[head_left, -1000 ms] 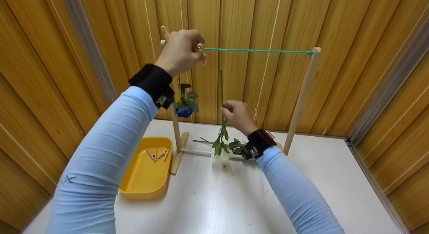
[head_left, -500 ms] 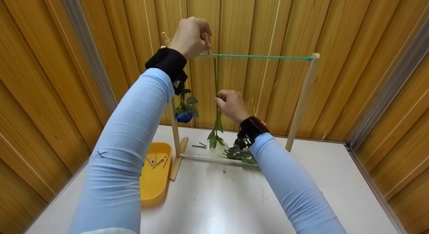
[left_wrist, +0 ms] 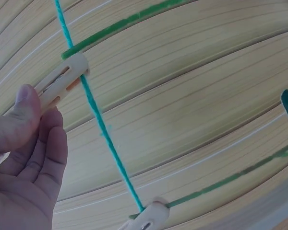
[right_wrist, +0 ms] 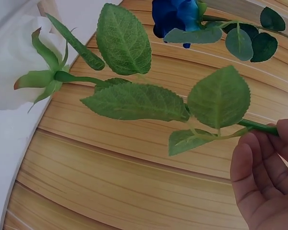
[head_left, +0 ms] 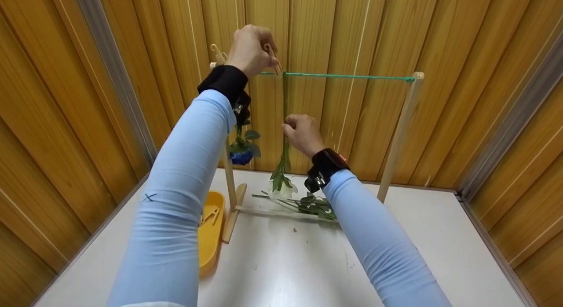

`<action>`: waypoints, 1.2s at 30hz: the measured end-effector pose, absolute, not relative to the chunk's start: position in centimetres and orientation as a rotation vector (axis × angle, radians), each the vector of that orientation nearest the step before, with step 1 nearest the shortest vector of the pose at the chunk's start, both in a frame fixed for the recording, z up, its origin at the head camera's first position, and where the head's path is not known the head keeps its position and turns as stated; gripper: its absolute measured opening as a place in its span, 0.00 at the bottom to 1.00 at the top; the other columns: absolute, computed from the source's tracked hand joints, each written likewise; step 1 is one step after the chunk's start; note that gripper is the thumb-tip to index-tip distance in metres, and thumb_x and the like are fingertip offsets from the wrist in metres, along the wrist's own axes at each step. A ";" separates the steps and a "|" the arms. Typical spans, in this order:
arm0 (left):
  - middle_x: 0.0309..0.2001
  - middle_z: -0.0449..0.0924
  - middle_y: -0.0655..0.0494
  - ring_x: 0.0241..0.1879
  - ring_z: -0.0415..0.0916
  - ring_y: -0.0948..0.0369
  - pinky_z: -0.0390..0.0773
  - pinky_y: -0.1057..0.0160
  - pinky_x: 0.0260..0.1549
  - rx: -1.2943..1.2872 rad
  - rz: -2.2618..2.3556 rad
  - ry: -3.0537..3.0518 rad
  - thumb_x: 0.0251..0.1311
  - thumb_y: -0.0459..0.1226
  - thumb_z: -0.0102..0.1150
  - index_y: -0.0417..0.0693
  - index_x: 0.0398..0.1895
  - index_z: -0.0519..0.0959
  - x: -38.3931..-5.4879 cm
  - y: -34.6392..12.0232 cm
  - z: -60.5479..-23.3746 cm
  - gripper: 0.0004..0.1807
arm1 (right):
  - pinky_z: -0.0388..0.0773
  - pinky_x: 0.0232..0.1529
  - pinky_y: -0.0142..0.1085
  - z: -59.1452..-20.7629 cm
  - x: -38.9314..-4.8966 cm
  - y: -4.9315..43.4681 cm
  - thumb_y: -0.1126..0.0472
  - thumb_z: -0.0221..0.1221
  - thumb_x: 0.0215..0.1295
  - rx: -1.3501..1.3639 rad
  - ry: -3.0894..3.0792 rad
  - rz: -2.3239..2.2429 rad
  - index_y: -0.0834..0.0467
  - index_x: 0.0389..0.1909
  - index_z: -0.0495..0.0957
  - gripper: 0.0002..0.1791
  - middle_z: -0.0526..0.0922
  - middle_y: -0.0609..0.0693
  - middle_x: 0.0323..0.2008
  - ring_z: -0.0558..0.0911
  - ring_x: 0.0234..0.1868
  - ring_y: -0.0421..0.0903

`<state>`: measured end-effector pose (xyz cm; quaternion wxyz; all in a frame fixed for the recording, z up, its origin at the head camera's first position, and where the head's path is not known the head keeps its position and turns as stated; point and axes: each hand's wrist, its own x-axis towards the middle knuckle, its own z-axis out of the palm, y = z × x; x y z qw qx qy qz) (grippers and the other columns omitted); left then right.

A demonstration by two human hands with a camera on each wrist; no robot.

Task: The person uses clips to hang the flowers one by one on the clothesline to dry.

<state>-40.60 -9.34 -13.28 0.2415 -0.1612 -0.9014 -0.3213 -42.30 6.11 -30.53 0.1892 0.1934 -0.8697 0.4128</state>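
The main risk lies at the top of the white flower (head_left: 278, 177), which hangs bloom-down below the green string (head_left: 347, 76) with its stem end crossing the line; the left hand (head_left: 250, 52) has its grip pinched on a wooden clip (left_wrist: 62, 79), whose nose lies at the string and just beside the stem; whether the nose bites on anything cannot be told. Should the clip catch the string alone, or only the very tip of the stem, the flower would likely slip once let go; the right hand (head_left: 302, 133) has its grip pinched on the stem well below the string, so a small sway there could swing the tip away from the clip; a hard press could also make the string sag and shake the blue flower (head_left: 241, 156).

Counted, there are 2 hands; 1 white flower, held; 1 blue flower, hanging near the left post; 2 clips up at the string, the held clip and the blue flower's clip (left_wrist: 151, 218); 1 rack (head_left: 400, 135) with 2 posts and 1 string; 1 yellow tray (head_left: 211, 250) with at least 1 clip, the left sleeve hiding part of it; on the surface (head_left: 281, 272), leafy stems (head_left: 319, 206), apparently 2, their blooms out of sight.
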 end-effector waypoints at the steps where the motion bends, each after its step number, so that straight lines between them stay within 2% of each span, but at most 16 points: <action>1: 0.32 0.77 0.62 0.35 0.73 0.66 0.74 0.71 0.34 -0.432 -0.878 -2.473 0.59 0.32 0.74 0.40 0.42 0.87 -40.6 -9.4 -13.3 0.10 | 0.71 0.34 0.33 -30.5 -42.4 6.0 0.67 0.59 0.70 0.545 -2.440 1.150 0.66 0.30 0.82 0.09 0.83 0.54 0.30 0.77 0.32 0.46; 7: 0.31 0.75 0.64 0.36 0.72 0.65 0.73 0.71 0.34 -0.384 -0.929 -2.516 0.61 0.33 0.73 0.41 0.44 0.87 -40.9 -9.6 -13.8 0.09 | 0.70 0.32 0.33 -30.3 -42.4 5.1 0.66 0.58 0.72 0.529 -2.457 1.173 0.60 0.24 0.75 0.14 0.79 0.50 0.27 0.76 0.31 0.45; 11: 0.31 0.75 0.64 0.37 0.72 0.65 0.73 0.71 0.33 -0.353 -0.957 -2.526 0.63 0.34 0.72 0.42 0.44 0.87 -40.9 -9.6 -13.9 0.09 | 0.70 0.30 0.32 -29.9 -42.2 4.8 0.65 0.57 0.74 0.516 -2.474 1.240 0.57 0.24 0.73 0.15 0.77 0.49 0.27 0.75 0.30 0.44; 17: 0.34 0.76 0.61 0.38 0.74 0.64 0.77 0.71 0.35 -0.312 -0.986 -2.538 0.65 0.35 0.70 0.43 0.46 0.86 -40.9 -9.8 -14.1 0.09 | 0.72 0.30 0.33 -29.6 -42.2 4.6 0.64 0.56 0.75 0.528 -2.484 1.285 0.65 0.30 0.79 0.12 0.77 0.49 0.28 0.75 0.30 0.44; 21: 0.37 0.77 0.59 0.40 0.75 0.63 0.79 0.70 0.37 -0.299 -1.010 -2.564 0.66 0.36 0.69 0.43 0.48 0.85 -40.9 -9.9 -14.2 0.10 | 0.72 0.30 0.33 -29.6 -42.2 4.6 0.64 0.56 0.75 0.532 -2.486 1.275 0.67 0.33 0.81 0.12 0.77 0.49 0.28 0.75 0.30 0.44; 28: 0.40 0.78 0.57 0.41 0.73 0.62 0.76 0.70 0.37 -0.287 -1.027 -2.585 0.66 0.37 0.69 0.42 0.50 0.84 -40.8 -10.1 -14.2 0.13 | 0.69 0.30 0.33 -29.5 -42.4 4.6 0.65 0.56 0.73 0.537 -2.477 1.229 0.63 0.28 0.79 0.12 0.76 0.48 0.25 0.74 0.29 0.44; 32: 0.46 0.79 0.54 0.43 0.73 0.62 0.75 0.70 0.38 -0.315 -1.024 -2.604 0.68 0.38 0.67 0.42 0.54 0.83 -40.7 -10.1 -14.3 0.15 | 0.72 0.32 0.33 -29.6 -42.3 4.6 0.65 0.56 0.74 0.532 -2.493 1.248 0.63 0.32 0.82 0.11 0.80 0.51 0.28 0.76 0.31 0.45; 36: 0.47 0.79 0.53 0.43 0.73 0.63 0.75 0.69 0.39 -0.373 -1.032 -2.625 0.68 0.37 0.64 0.41 0.56 0.82 -40.6 -10.2 -14.4 0.16 | 0.76 0.36 0.35 -29.7 -42.3 4.8 0.65 0.56 0.74 0.525 -2.510 1.252 0.65 0.37 0.85 0.10 0.85 0.56 0.35 0.79 0.35 0.46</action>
